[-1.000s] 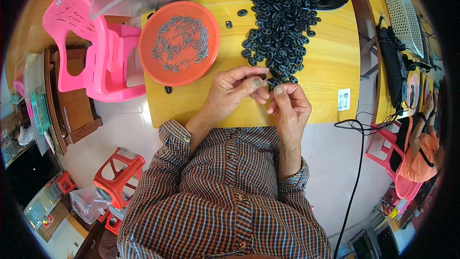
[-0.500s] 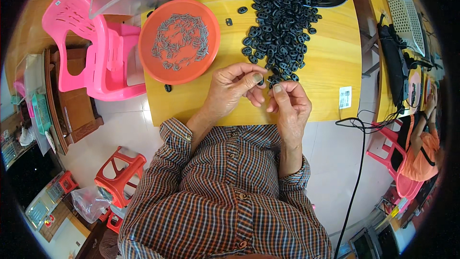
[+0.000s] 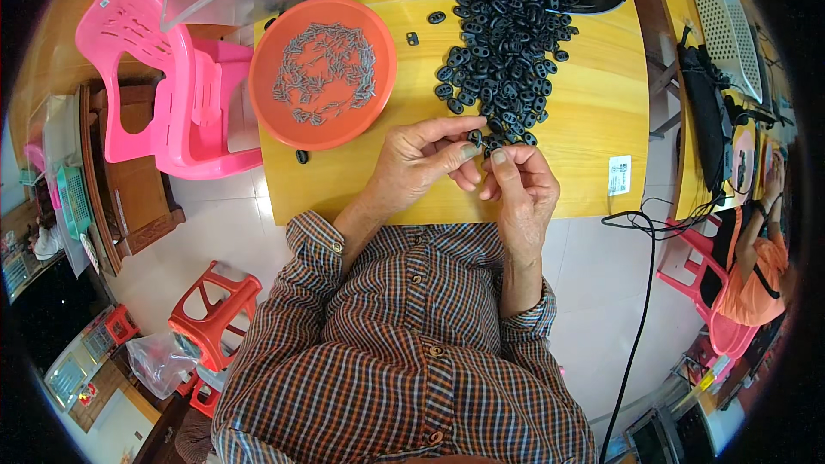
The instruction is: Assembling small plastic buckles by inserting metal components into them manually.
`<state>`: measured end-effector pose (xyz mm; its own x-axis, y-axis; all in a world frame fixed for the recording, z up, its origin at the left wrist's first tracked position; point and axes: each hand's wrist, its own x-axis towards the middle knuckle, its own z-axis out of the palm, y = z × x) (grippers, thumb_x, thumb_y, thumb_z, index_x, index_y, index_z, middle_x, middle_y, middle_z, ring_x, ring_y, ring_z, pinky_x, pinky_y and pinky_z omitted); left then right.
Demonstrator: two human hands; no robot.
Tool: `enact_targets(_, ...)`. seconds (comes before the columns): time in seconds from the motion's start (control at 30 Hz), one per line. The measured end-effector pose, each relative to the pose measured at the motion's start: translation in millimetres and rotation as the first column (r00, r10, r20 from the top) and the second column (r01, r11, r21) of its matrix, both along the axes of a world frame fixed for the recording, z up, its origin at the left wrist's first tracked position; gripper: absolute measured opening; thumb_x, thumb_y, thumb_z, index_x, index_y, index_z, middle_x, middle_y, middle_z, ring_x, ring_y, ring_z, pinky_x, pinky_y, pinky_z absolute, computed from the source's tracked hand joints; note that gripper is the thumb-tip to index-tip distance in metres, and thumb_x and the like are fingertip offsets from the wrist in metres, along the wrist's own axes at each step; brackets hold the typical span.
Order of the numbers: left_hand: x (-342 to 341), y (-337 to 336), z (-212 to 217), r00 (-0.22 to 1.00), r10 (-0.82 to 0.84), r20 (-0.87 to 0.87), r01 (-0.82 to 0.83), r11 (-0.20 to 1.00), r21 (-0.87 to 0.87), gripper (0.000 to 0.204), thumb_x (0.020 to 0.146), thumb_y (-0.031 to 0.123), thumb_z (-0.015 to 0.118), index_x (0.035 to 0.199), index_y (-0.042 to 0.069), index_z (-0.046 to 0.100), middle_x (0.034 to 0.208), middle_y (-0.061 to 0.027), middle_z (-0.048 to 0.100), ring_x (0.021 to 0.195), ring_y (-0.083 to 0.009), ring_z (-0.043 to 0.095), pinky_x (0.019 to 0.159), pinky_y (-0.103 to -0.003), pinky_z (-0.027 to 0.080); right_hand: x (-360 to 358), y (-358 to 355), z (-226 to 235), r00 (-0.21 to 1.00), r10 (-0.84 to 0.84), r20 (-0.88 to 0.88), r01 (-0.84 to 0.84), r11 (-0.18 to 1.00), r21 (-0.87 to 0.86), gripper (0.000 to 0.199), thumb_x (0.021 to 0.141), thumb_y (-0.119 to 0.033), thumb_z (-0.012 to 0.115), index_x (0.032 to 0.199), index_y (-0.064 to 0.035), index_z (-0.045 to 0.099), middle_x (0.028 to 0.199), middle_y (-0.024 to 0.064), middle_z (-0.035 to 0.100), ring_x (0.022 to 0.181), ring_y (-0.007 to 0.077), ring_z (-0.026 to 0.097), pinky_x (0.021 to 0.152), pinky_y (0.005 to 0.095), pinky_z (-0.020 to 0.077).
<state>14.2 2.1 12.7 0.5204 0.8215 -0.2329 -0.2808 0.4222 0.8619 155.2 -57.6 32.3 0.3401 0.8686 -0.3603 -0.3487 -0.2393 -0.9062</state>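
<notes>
Both hands pinched together: left hand [image 3: 418, 165] and right hand [image 3: 518, 186] gripping one small black part [image 3: 475, 137], drawn from black heap [image 3: 507, 34] at 12 o'clock; orange dish [image 3: 322, 72] of metal pins handy at 10 o'clock.

Single head cam, fisheye, looks straight down, close over yellow table [image 3: 584, 120] & person's lap

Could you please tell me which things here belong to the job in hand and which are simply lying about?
In use: left hand and right hand pinching a small black part; pile of black parts; orange plate of small metal pieces.

Lying about: pink chair, red stool, black cable, white sticker.
</notes>
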Motion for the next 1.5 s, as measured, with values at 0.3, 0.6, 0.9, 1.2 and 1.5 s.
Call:
enact_targets(0.3,-2,-1,-1,0.999,-0.031,0.018,0.030,0.998,0.055,0.035,0.088,0.001,0.059,0.123,0.001,0.055,0.081,-0.0069,0.065,0.067,-0.0114,0.063,0.062,-0.026,0.055,-2,1,3,1.000,-0.004,0.006,0.004,1.000,-0.005,0.012,0.088,-0.013,0.061,0.086,-0.0019,0.059,0.073,0.0032,0.062,0.053,0.0060,0.051,0.050,0.0184,0.0404)
enact_targets(0.6,-1,-1,-4,0.999,-0.034,-0.013,0.035,0.990,0.139,0.036,0.087,-0.003,0.058,0.123,0.000,0.055,0.083,-0.0050,0.062,0.070,-0.0103,0.062,0.064,-0.024,0.054,-3,1,4,1.000,0.023,0.009,-0.023,1.000,0.005,0.011,0.089,-0.011,0.060,0.085,-0.0016,0.058,0.072,0.0030,0.061,0.053,0.0051,0.050,0.050,0.0183,0.0398)
enact_targets(0.9,-1,-1,-2,0.997,-0.041,-0.060,0.051,0.982,0.182,0.035,0.087,-0.005,0.057,0.121,0.000,0.056,0.089,-0.0048,0.060,0.073,-0.0106,0.063,0.066,-0.024,0.054,-4,2,4,0.999,0.038,0.025,-0.039,0.999,0.012,0.010,0.089,-0.009,0.058,0.084,-0.0010,0.058,0.072,0.0034,0.061,0.053,0.0051,0.049,0.050,0.0181,0.0397)
enact_targets(1.2,-1,-1,-2,0.995,-0.034,-0.088,0.055,0.970,0.236,0.033,0.086,-0.005,0.057,0.119,0.000,0.058,0.090,-0.0056,0.060,0.073,-0.0105,0.064,0.065,-0.023,0.054,-3,0,1,0.997,0.072,0.029,-0.072,0.997,-0.012,0.008,0.090,-0.006,0.056,0.088,0.0008,0.057,0.072,0.0055,0.063,0.056,0.0050,0.052,0.052,0.0174,0.0430)
enact_targets(1.5,-4,0,-1,0.997,-0.061,-0.050,0.071,0.969,0.236,0.031,0.086,-0.005,0.057,0.117,-0.002,0.059,0.089,-0.0067,0.060,0.072,-0.0114,0.063,0.063,-0.024,0.054,5,0,-10,0.972,0.091,-0.218,-0.081,0.995,0.056,0.009,0.090,-0.007,0.055,0.086,-0.0001,0.057,0.073,0.0074,0.061,0.051,0.0070,0.049,0.050,0.0191,0.0412)
